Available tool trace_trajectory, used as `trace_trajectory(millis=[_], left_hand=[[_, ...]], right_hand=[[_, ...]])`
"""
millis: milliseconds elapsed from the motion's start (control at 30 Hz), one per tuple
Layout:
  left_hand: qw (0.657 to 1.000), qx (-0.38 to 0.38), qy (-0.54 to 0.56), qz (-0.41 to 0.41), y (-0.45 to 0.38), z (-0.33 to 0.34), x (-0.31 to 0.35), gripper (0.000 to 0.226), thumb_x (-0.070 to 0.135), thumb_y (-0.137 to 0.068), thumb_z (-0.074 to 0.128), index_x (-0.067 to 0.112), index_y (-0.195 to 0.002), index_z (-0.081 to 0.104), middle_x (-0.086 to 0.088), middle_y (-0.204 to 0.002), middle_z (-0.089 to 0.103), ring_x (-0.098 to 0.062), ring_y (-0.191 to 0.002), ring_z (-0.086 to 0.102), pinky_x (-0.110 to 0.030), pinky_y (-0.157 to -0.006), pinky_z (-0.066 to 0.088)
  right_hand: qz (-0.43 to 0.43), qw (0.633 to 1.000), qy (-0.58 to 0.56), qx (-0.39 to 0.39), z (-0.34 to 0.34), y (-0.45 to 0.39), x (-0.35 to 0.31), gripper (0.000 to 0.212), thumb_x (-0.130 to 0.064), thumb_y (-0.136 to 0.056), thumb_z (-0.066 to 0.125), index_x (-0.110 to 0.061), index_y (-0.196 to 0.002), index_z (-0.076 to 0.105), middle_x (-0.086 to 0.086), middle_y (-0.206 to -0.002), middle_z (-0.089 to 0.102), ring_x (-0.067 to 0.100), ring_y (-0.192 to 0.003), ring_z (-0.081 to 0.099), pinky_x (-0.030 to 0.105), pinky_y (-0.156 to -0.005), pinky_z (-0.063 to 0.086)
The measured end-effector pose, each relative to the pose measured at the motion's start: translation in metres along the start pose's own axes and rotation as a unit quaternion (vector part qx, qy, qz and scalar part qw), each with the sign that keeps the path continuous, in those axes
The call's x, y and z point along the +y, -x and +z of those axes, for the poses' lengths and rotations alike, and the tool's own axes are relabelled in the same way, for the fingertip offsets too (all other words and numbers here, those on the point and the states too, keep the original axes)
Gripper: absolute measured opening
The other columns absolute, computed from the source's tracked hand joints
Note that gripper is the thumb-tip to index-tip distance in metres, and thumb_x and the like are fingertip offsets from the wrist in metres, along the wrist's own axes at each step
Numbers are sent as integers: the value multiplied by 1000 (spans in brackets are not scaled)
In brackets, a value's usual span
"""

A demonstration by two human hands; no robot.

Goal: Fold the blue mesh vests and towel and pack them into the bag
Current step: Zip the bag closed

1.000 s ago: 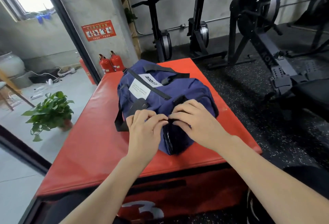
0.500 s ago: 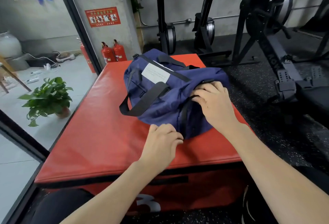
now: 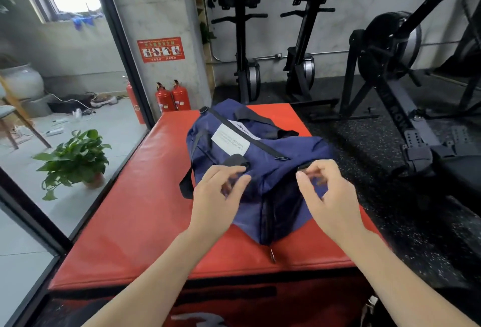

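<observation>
From my head camera, the navy bag (image 3: 263,168) lies slumped on the red padded box (image 3: 145,204), its thin nylon-like cloth creased and soft, with flat black webbing handles and a white rectangular label on top. A dark zipper seam runs down the near end, and a small metal pull hangs over the vinyl edge. My left hand (image 3: 216,196) hovers over the near side of the bag, fingers loosely curled and blurred, gripping nothing. My right hand (image 3: 328,196) is beside it over the bag's right shoulder, thumb and fingers bent, holding nothing I can make out.
</observation>
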State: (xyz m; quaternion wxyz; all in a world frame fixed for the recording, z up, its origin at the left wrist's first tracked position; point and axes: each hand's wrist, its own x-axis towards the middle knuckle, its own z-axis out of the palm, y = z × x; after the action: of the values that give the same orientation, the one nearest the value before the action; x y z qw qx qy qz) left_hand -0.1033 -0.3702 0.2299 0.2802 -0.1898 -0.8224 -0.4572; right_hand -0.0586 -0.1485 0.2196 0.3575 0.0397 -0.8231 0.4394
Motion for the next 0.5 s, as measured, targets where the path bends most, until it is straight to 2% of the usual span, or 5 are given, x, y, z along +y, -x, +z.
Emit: trace_trajectory(millis=[133, 233, 300, 400, 500], left_hand=[[1000, 16, -9, 7, -56, -9, -16, 8, 22, -89, 73, 26, -97, 74, 13, -86, 61, -6, -76, 58, -12, -75, 43], [998, -35, -41, 12, -112, -12, -46, 22, 26, -88, 74, 28, -109, 71, 14, -102, 56, -3, -92, 53, -17, -89, 41], [995, -77, -59, -6, -150, -13, -70, 30, 30, -87, 75, 31, -116, 69, 7, -119, 52, -6, -113, 46, -25, -103, 37], [985, -130, -91, -75, -202, -11, -103, 34, 38, -82, 75, 39, -115, 69, -2, -137, 43, -16, -133, 37, -36, -113, 32], [975, -179, -83, -104, -241, -6, -132, 28, 42, -76, 71, 45, -104, 72, 4, -127, 60, -17, -123, 52, -42, -106, 44]], right_hand=[[96, 995, -20, -22, 4, -5, -13, 44, -67, -82, 59, -45, -119, 49, -10, -85, 69, 15, -66, 68, 46, -73, 54], [113, 992, 5, -58, 17, -12, -15, 46, -79, -78, 51, -47, -111, 54, -10, -94, 67, 12, -81, 65, 45, -80, 53], [122, 991, 15, -47, 25, -17, -15, 45, -79, -78, 52, -42, -102, 55, -11, -97, 62, 11, -85, 60, 44, -82, 50], [150, 988, 20, -35, 33, -28, -14, 52, -80, -73, 56, -34, -97, 54, -6, -85, 57, 16, -69, 54, 44, -73, 48], [166, 985, 48, -22, 36, -40, -9, 39, -66, -76, 66, -31, -90, 54, -9, -86, 58, 13, -79, 56, 43, -78, 46]])
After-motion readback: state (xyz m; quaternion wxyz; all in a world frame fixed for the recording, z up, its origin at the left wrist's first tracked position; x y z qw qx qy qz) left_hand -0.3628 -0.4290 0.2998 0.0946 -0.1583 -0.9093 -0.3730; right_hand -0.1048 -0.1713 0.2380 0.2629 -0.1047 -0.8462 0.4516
